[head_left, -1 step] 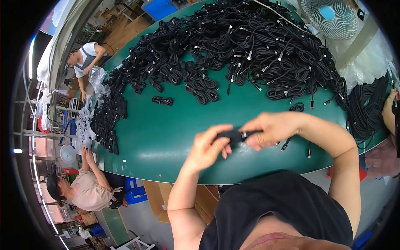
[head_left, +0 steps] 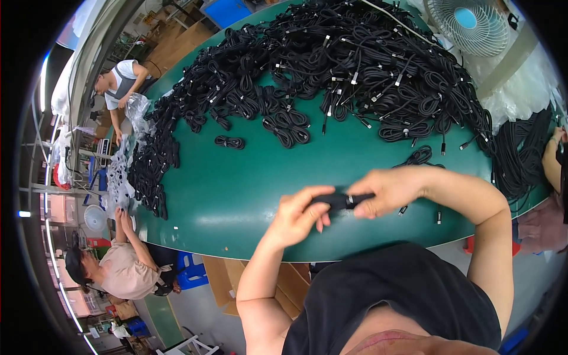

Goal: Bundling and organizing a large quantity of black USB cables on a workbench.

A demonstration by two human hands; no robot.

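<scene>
A black cable bundle [head_left: 335, 202] is stretched between my two hands above the near part of the green table. My left hand [head_left: 299, 216] is closed round its left end, thumb and fingers pinching it. My right hand [head_left: 381, 192] grips the other end, just beyond a small silvery spot on the bundle. Motion blurs the fingertips a little. Behind my right wrist lies a coiled black cable [head_left: 420, 155], partly covered by the forearm. Metal-tipped cable plugs [head_left: 439, 218] lie on the table below that forearm.
A large heap of coiled black cables [head_left: 367, 65] curves along the far side of the green table [head_left: 207, 195]. One small coil [head_left: 229, 142] lies apart. A fan [head_left: 467, 23] stands far right. People work at the left and right edges. A cardboard box [head_left: 284, 284] sits below the near edge.
My hands and the cable bundle have shifted slightly down and to the right. More of the coiled cable behind my right wrist shows now.
</scene>
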